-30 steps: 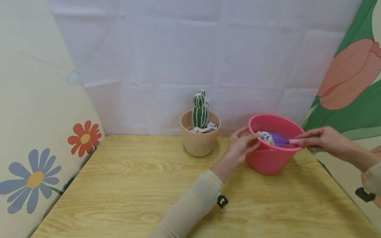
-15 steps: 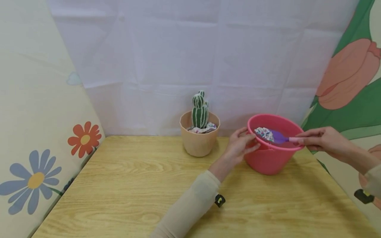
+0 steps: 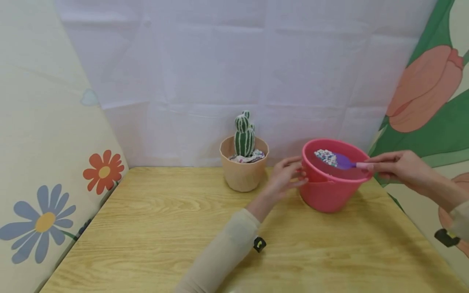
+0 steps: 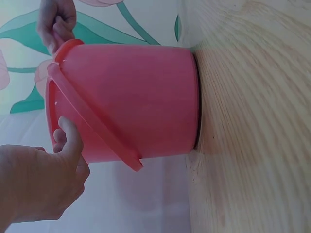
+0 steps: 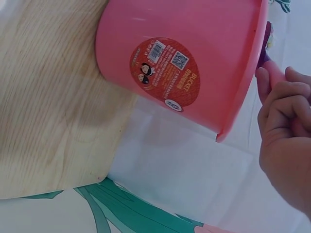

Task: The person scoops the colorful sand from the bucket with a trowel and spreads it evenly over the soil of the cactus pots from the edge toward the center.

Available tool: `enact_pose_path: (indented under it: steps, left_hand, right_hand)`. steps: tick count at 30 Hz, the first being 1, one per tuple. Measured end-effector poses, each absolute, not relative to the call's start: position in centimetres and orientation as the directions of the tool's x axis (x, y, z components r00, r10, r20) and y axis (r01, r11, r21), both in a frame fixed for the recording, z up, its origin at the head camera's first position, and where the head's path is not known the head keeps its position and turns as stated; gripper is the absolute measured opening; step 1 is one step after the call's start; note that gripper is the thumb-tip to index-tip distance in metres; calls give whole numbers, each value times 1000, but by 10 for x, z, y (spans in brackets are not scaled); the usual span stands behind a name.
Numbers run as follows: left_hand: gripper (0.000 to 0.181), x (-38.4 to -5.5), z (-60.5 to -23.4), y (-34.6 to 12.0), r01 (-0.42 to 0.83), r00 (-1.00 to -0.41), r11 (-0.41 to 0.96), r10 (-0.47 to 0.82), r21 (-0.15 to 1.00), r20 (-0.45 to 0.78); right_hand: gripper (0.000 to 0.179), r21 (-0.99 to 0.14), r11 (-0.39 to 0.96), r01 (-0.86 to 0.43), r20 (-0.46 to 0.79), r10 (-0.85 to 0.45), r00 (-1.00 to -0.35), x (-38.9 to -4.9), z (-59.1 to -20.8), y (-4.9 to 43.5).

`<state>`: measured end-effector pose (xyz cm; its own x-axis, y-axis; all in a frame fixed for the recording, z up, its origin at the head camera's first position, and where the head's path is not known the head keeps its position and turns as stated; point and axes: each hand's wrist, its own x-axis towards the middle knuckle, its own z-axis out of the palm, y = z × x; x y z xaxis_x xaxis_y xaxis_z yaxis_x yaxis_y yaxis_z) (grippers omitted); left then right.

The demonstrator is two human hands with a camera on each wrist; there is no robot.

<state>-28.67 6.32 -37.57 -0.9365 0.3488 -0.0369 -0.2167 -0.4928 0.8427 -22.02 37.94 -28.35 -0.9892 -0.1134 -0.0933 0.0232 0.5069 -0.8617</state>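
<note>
In the head view my right hand [image 3: 406, 169] grips the pink handle of a small purple shovel [image 3: 342, 161], its blade at the mouth of a pink bucket [image 3: 331, 196]. A heap of white and coloured beads [image 3: 325, 157] lies on the blade. Beside the bucket's left rim is my left hand [image 3: 282, 177], its fingers loosely bent with nothing in them. The left wrist view has the bucket's handle [image 4: 95, 119] hanging down its side, near the left fingertips. Seen from the right wrist, the right fingers curl round the shovel handle [image 5: 276, 74] just above the rim.
Left of the bucket stands a peach pot [image 3: 243, 177] holding a green-and-white cactus [image 3: 244, 142] with more beads at its base. Both are near the back of the wooden table [image 3: 165, 228], against a white cloth [image 3: 205, 73]. A flower-patterned backdrop [image 3: 421, 89] borders the right side.
My left hand has let go of the bucket's rim and drawn left. The shovel, loaded with beads, has risen slightly in the bucket's mouth with my right hand.
</note>
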Motion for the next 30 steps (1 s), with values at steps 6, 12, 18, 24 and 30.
enact_pose_path:
  steps: [6,12,18,24,30]
  left_hand:
    - [35,-286,-379,51,-195,-937,-474,349,859,-20]
    - [34,-284,-380,41,-158,-945,-455,328,876,0]
    - [24,-281,-376,27,-98,-953,-395,302,913,28]
    - [23,-280,-376,10,30,-954,-298,277,954,116]
    - [26,-279,-375,-9,133,-942,-203,278,970,187]
  right_hand:
    - [45,-851,524,44,-100,-79,-992,-219,-279,376]
    - [39,-868,496,25,-89,-106,-990,-217,-277,374]
    - [40,-871,492,2,-76,-132,-988,-218,-275,366]
    - [43,-862,507,10,-81,-119,-990,-220,-273,353]
    - [44,-869,494,10,-86,-131,-988,-222,-273,343]
